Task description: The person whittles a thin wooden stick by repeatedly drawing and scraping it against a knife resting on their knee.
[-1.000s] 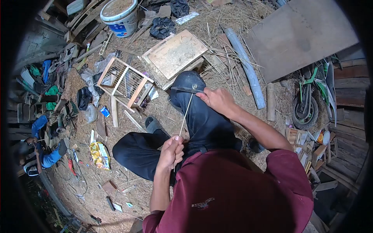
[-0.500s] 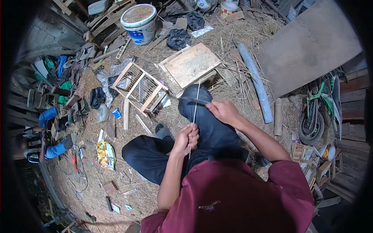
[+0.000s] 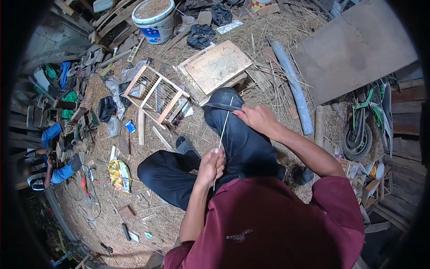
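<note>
My left hand (image 3: 211, 167) is closed around a thin pale wooden stick (image 3: 223, 127), which slants up and away over my right leg. In my right hand (image 3: 257, 119) is a knife (image 3: 221, 106); the fingers wrap its handle and hide it. The dark blade lies crosswise against the stick, just short of its far end, above my raised knee (image 3: 226, 96). Past the knee is a wooden box (image 3: 218, 67) with a dusty flat top. Left of it stands a small wooden frame with thin bars, like a cage (image 3: 156, 92).
Straw and shavings cover the ground. A white bucket (image 3: 154, 22) stands at the back, with a grey-blue pole (image 3: 291, 85) and a large board (image 3: 358, 49) to the right. A motorbike (image 3: 363, 121) is at the right edge. Another person (image 3: 42, 168) sits far left.
My left hand has drawn back toward my body with the stick, so less of it sticks out past the blade. The whole view has shifted slightly.
</note>
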### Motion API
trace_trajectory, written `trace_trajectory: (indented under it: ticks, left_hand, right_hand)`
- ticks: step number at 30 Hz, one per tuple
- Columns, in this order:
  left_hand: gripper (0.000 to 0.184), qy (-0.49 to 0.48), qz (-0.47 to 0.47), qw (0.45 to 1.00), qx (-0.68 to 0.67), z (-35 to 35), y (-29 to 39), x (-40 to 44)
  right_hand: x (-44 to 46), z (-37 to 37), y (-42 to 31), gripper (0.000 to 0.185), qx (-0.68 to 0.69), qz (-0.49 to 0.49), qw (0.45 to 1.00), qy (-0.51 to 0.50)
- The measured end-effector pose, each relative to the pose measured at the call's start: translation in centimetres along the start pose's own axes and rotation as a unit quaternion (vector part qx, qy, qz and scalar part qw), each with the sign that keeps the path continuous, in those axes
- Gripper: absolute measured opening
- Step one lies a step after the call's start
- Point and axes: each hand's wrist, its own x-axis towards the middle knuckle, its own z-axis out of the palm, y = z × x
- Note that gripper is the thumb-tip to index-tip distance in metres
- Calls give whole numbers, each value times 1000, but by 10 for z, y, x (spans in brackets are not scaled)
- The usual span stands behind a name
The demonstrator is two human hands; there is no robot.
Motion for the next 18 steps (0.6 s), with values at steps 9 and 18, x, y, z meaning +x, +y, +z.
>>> trace_trajectory:
  ticks: [9, 18]
  left_hand:
    - [28, -24, 1, 1000, 7, -17, 8, -24]
    - [21, -40, 17, 999, -6, 22, 31, 61]
  right_hand:
    - [-6, 9, 11, 52, 132, 43, 988, 69]
    - [3, -11, -9, 54, 24, -6, 999, -27]
